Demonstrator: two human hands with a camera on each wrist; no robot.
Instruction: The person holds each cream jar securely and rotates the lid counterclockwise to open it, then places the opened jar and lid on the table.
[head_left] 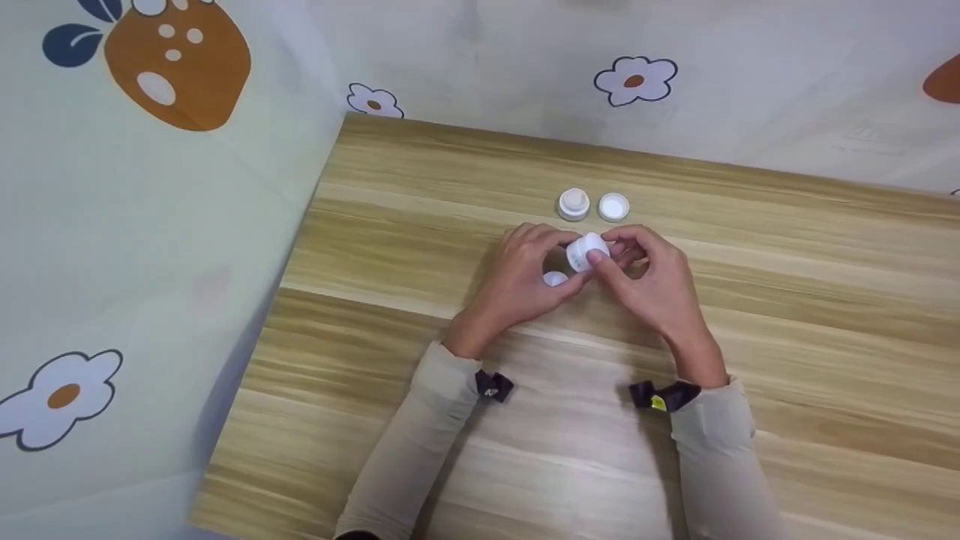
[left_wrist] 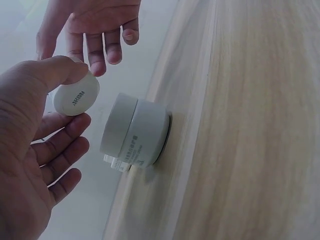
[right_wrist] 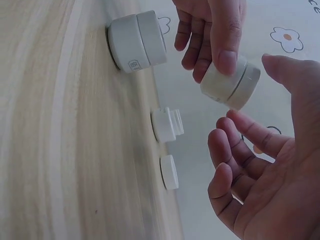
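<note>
A small white jar [head_left: 587, 252], with a seam between body and lid in the right wrist view, is held above the table by my left hand [head_left: 521, 274]. The left thumb lies across its side, and a printed round end [left_wrist: 77, 95] shows in the left wrist view. My right hand [head_left: 660, 281] is at the jar's other side. In the right wrist view its thumb and fingers [right_wrist: 250, 145] are spread loosely around the lid end, not curled onto it. A second closed white jar [left_wrist: 135, 130] stands on the table, partly hidden behind my left hand in the head view.
Beyond my hands, an uncapped jar [head_left: 574, 204] stands on the wood-grain table [head_left: 420, 195]. Its threaded neck shows in the right wrist view. Beside it lies a white lid [head_left: 613, 207], hollow side up. A patterned sheet [head_left: 510, 67] borders the table's far and left edges.
</note>
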